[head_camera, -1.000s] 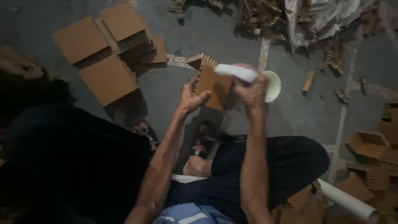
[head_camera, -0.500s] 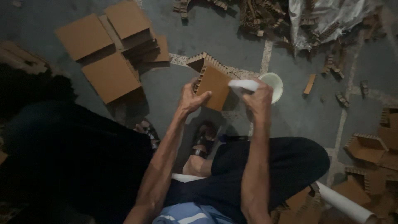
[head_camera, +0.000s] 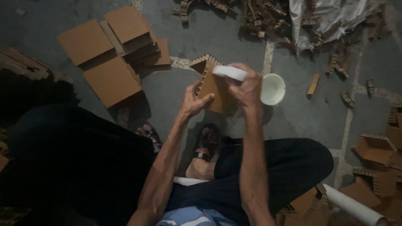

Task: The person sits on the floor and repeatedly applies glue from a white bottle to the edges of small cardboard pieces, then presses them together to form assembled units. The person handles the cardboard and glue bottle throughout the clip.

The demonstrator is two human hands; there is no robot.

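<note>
My left hand (head_camera: 195,100) grips a brown cardboard piece with toothed edges (head_camera: 212,90), held upright over the floor in front of my crossed legs. My right hand (head_camera: 247,86) is closed around a flat white object (head_camera: 229,73), pressing it against the top edge of that cardboard piece. A small white cup (head_camera: 272,88) stands on the floor just right of my right hand.
Stacks of flat brown cardboard squares (head_camera: 109,54) lie at the upper left. Cardboard scraps (head_camera: 268,16) and a white sack (head_camera: 331,19) are heaped at the top. Toothed cardboard boxes (head_camera: 377,150) sit at the right, with a white tube (head_camera: 349,205) at the lower right.
My right hand has carried the white object left, away from the cup and onto the cardboard's top edge. My left hand keeps its hold on the cardboard.
</note>
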